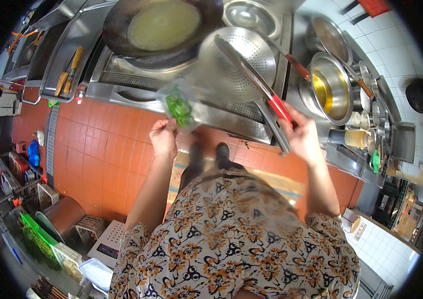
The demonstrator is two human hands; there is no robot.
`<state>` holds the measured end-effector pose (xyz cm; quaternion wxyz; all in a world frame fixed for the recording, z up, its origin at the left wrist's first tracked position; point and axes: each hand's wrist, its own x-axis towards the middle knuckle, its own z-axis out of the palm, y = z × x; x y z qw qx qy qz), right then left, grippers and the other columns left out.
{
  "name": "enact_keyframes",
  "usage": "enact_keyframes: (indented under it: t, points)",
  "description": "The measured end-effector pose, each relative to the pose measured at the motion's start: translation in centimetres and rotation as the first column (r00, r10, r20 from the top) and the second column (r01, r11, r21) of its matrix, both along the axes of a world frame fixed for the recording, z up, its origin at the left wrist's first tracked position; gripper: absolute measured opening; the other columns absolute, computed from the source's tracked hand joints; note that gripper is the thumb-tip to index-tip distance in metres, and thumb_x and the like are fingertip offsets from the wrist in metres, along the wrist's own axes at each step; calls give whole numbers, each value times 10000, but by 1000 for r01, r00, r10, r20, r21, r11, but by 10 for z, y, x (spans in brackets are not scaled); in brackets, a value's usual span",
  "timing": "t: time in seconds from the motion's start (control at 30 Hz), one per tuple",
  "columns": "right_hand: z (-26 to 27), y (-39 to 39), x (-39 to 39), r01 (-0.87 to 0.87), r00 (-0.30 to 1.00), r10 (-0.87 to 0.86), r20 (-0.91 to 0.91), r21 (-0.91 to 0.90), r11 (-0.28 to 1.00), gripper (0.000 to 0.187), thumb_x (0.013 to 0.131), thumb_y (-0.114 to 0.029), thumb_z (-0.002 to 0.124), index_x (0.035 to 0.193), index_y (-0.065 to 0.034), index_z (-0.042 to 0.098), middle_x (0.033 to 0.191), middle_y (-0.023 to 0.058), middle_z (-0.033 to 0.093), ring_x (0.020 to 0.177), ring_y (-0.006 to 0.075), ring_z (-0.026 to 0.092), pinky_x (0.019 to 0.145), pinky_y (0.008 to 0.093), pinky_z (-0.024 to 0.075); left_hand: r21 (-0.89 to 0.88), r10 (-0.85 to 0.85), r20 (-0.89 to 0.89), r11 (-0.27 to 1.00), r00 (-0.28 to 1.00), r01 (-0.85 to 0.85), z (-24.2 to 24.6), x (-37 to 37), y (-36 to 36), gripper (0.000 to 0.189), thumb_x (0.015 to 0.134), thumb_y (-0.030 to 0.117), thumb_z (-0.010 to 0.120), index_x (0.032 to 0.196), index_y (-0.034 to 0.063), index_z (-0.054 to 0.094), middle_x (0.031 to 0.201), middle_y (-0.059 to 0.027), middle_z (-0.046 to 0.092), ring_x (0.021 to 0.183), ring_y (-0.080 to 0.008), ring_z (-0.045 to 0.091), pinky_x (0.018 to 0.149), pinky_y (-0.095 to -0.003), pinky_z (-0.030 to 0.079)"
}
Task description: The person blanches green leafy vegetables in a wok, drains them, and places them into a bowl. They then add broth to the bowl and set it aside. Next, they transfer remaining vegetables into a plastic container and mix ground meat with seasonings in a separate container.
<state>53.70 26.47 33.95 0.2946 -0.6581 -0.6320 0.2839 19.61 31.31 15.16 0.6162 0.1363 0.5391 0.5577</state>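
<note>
My left hand (164, 137) holds the edge of a small clear container or bag, it is blurred, with chopped green leaves (179, 107) in it, at the front edge of the steel range. In my right hand (300, 134) are metal tongs with red grips (281, 108), their tips pointing up and left over a perforated steel strainer (250, 59). The strainer's metal handle runs down beside my right hand; whether my fingers touch it I cannot tell. Beyond, a dark wok (118, 33) with pale cloudy liquid (164, 24) sits on the burner.
A steel bowl (250, 18) with a wooden-handled ladle lies behind the strainer. At the right stand a steel pot of yellow oil (325, 89) and a squeeze bottle (349, 138). A tray (56, 67) with wooden-handled tools is at the left. The range's front edge (140, 102) crosses before me.
</note>
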Motion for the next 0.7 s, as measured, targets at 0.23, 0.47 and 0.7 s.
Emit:
enact_keyframes:
  t: [0.23,0.47,0.7]
  points:
    - [-36,-33,-51,-230,940,263,220,-163,959,493,861,-13,742,1336,25,616,1048,234,724,815,299,733,712,367,578,-9,5,-6,1000,1000,-5,-5,13,23,126,937,-13,668,853,48,596,902,-88,694,826,-192,668,812,-361,583]
    - [-43,-40,-40,-217,971,217,100,-11,976,474,851,-29,734,1314,-11,637,969,243,722,813,371,729,712,403,584,-11,61,61,998,996,-60,-4,16,24,165,900,-8,706,794,72,609,782,-38,655,668,-132,577,625,-288,476]
    - [-17,-12,13,53,979,-16,203,-179,982,368,895,-27,695,1260,14,678,1038,275,725,907,342,748,822,384,579,35,112,106,993,988,-117,-6,10,15,193,889,-24,724,776,97,624,735,-12,651,599,-99,565,549,-240,457]
